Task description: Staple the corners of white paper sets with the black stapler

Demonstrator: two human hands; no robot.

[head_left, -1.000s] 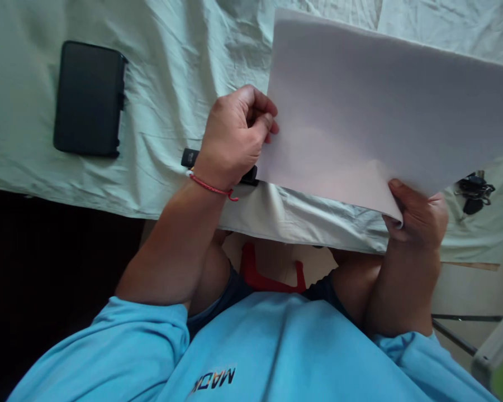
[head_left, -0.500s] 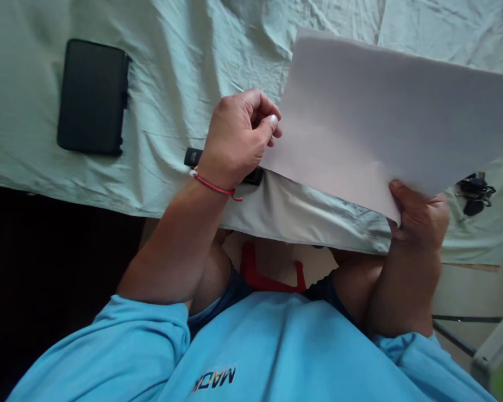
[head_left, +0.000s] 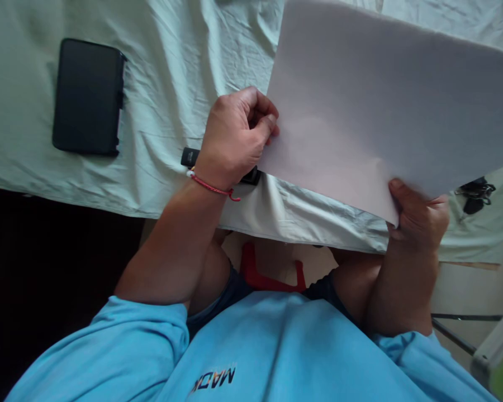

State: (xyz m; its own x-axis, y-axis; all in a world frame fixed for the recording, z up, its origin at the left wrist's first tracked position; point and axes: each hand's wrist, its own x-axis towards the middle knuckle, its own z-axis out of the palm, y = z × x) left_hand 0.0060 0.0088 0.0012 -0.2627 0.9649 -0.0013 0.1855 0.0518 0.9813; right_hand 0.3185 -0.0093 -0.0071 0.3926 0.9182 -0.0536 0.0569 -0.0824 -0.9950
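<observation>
A large sheet of white paper [head_left: 360, 100] is tilted up over the table on the right side of the view. My right hand [head_left: 421, 215] grips its near edge, thumb on top and the other fingers underneath, and the paper's edge curls a little there. At the paper's left edge is my left hand [head_left: 241, 134], its thumb and fingertips pinched together and overlapping the sheet. Whether the paper or something small is between those fingertips cannot be made out. Below my left wrist lies a black object [head_left: 190, 156], mostly hidden by that hand.
A pale green cloth [head_left: 159, 184] with wrinkles covers the table. On its left lies a black rectangular case [head_left: 88, 97]. A bunch of keys [head_left: 475, 195] is partly under the paper's right side. Something red [head_left: 272, 279] shows between my legs beneath the table edge.
The sheet has risen and spread further up and left in the view, so its left edge now lies behind my left fingertips. Both hands have stayed almost in place.
</observation>
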